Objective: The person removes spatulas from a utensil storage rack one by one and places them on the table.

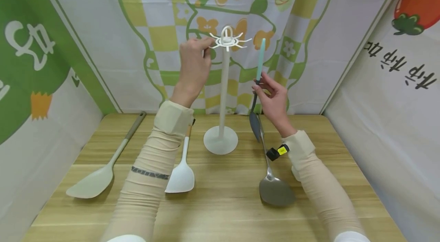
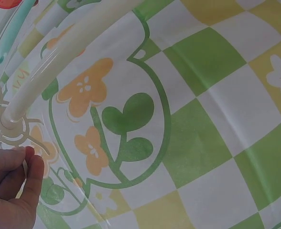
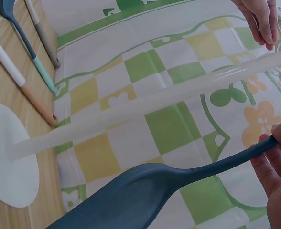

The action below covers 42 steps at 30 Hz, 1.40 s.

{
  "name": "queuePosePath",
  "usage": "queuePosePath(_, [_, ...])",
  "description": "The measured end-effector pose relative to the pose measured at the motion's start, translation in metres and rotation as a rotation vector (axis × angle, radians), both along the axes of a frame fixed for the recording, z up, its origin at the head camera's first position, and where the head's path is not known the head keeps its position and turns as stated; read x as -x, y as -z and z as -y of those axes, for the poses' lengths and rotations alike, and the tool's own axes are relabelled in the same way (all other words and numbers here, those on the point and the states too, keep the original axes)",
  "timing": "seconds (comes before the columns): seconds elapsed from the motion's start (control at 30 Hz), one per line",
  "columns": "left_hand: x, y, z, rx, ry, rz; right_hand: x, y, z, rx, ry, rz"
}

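Note:
A white utensil rack [image 1: 224, 93] stands upright, with a ring of hooks [image 1: 237, 46] and a loop on top. My left hand [image 1: 194, 64] pinches one hook's end between thumb and fingers; the left wrist view shows those fingertips [image 2: 29, 151] right at the ring. To the right of the pole, my right hand [image 1: 275, 99] holds a cooking spoon [image 1: 261, 58] at the neck, just below its mint handle. The handle points up, level with the hooks, while the dark blue head [image 3: 135, 193] hangs downward. A gap separates the spoon from the rack.
On the wooden table [image 1: 220, 211] lie a beige turner [image 1: 93, 183] at left, a white turner [image 1: 181, 177] with a wooden handle, and a metal turner [image 1: 276, 190] at right. Another dark blue utensil [image 3: 21, 33] with a mint handle shows in the right wrist view. A printed curtain hangs behind.

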<state>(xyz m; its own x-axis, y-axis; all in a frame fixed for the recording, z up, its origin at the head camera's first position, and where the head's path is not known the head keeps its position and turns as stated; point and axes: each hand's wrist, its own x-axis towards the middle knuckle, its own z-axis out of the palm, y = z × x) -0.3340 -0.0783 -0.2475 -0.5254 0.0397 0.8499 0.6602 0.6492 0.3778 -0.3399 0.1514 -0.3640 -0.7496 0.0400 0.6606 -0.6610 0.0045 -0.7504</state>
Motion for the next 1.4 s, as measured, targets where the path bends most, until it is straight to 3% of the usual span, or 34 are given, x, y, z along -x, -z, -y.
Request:
queuePosePath(0.47, [0.002,0.003,0.000,-0.006,0.008,-0.036,0.007,0.012,-0.014,0.006,0.034,-0.036])
queuePosePath(0.7, [0.001,0.005,0.000,-0.010,0.021,-0.039,0.007,0.016,-0.019,-0.009,0.076,0.002])
queuePosePath(1.07, [0.002,0.004,0.000,-0.040,0.017,-0.046,-0.011,0.004,-0.025,-0.054,0.120,0.022])
queuePosePath(1.4, [0.003,0.006,-0.002,-0.057,0.039,-0.038,-0.015,0.014,-0.037,-0.057,0.129,0.068])
